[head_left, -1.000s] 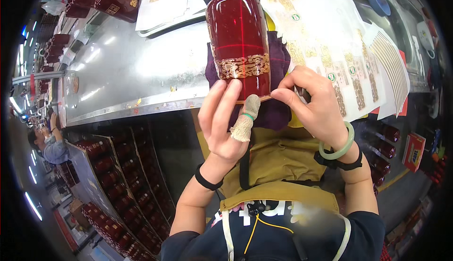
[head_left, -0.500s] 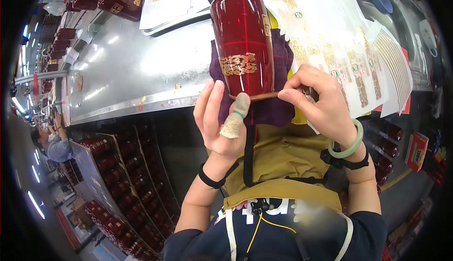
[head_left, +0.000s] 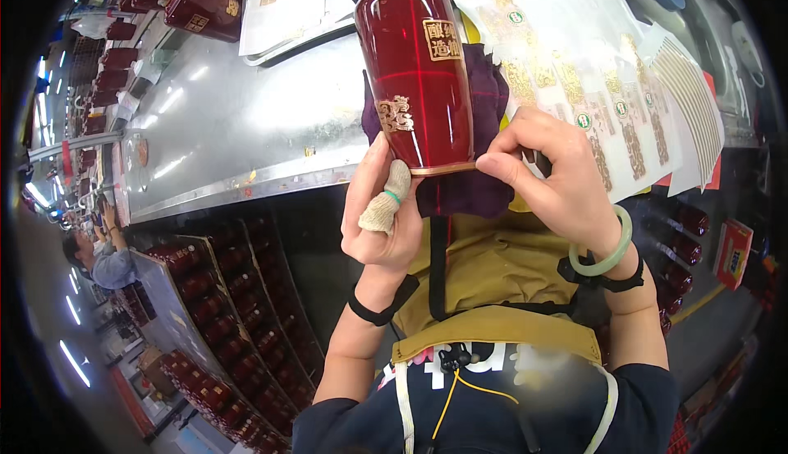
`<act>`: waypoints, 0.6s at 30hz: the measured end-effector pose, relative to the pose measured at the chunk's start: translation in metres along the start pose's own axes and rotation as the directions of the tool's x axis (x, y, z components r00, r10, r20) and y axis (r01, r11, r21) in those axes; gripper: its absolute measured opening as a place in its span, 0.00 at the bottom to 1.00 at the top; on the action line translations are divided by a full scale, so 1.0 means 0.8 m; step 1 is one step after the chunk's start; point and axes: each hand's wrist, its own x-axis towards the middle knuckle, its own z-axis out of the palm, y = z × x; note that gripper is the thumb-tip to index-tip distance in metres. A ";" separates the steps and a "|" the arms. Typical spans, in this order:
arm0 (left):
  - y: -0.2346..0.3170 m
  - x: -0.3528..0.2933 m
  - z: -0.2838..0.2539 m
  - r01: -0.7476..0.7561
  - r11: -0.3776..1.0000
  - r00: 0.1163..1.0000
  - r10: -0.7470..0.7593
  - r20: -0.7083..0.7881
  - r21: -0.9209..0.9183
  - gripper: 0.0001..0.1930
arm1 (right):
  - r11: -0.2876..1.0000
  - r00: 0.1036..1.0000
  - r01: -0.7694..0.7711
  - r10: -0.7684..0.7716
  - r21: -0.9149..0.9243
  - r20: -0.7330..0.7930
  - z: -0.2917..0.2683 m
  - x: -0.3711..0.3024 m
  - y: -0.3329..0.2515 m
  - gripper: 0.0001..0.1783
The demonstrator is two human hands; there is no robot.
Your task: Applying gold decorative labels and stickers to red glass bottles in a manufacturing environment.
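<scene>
A glossy, gold-patterned red bottle (head_left: 417, 84) lies on its side over purple cloth (head_left: 490, 93).

Factory workshop. Evidence: metal workbench (head_left: 238, 117), gold-patterned red bottle (head_left: 423, 97) crossed by red light lines, gold decal sheets (head_left: 566, 68), bottle-filled racks (head_left: 168, 306), co-worker (head_left: 112, 271), strip lights (head_left: 75, 364).

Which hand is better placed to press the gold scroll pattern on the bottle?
Probably the left: the left hand is just below the gold scroll pattern on the dark-red bottle, while the right hand is across at its lower right corner.
</scene>
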 end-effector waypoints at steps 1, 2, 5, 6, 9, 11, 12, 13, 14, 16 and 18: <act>0.000 -0.002 0.000 -0.006 0.999 1.000 0.006 -0.001 0.044 0.25 | 1.000 1.000 0.003 -0.003 -0.011 -0.009 0.001 0.001 0.002 0.09; 0.000 -0.003 0.000 -0.012 0.996 1.000 0.012 0.000 0.089 0.26 | 1.000 1.000 -0.006 0.006 -0.014 -0.018 0.002 0.001 0.003 0.09; 0.003 -0.002 0.003 -0.129 0.962 0.991 0.135 -0.009 0.241 0.27 | 1.000 1.000 -0.015 0.015 0.007 -0.010 0.003 0.000 0.006 0.09; 0.005 0.000 0.003 -0.117 0.967 0.992 0.125 -0.022 0.225 0.27 | 1.000 1.000 -0.007 0.007 0.003 -0.021 0.003 0.000 0.006 0.09; 0.013 0.006 0.003 -0.258 0.878 0.961 0.276 0.015 0.403 0.28 | 0.999 1.000 0.007 -0.007 -0.032 -0.024 0.003 0.001 0.007 0.08; 0.016 0.010 0.004 -0.308 0.859 0.946 0.322 0.038 0.408 0.25 | 0.999 1.000 0.015 -0.016 -0.043 -0.023 0.003 0.002 0.008 0.09; 0.016 0.012 0.003 -0.349 0.828 0.933 0.350 0.081 0.439 0.24 | 0.999 1.000 0.009 -0.010 -0.039 -0.025 0.004 0.002 0.008 0.09; 0.016 0.013 0.003 -0.360 0.841 0.932 0.343 0.117 0.404 0.23 | 0.999 1.000 0.016 -0.017 -0.044 -0.021 0.004 0.002 0.008 0.09; 0.015 0.014 0.003 -0.368 0.842 0.928 0.356 0.105 0.394 0.23 | 0.999 0.999 0.021 -0.022 -0.048 -0.023 0.005 0.002 0.008 0.09; 0.012 0.013 0.005 -0.211 0.949 0.977 0.202 0.062 0.236 0.21 | 0.998 0.999 0.026 -0.027 -0.051 -0.024 0.007 0.002 0.008 0.09; 0.008 0.009 0.011 -0.036 0.990 0.993 0.050 -0.105 0.136 0.14 | 0.999 0.999 0.038 -0.038 -0.006 -0.031 0.009 0.001 0.007 0.09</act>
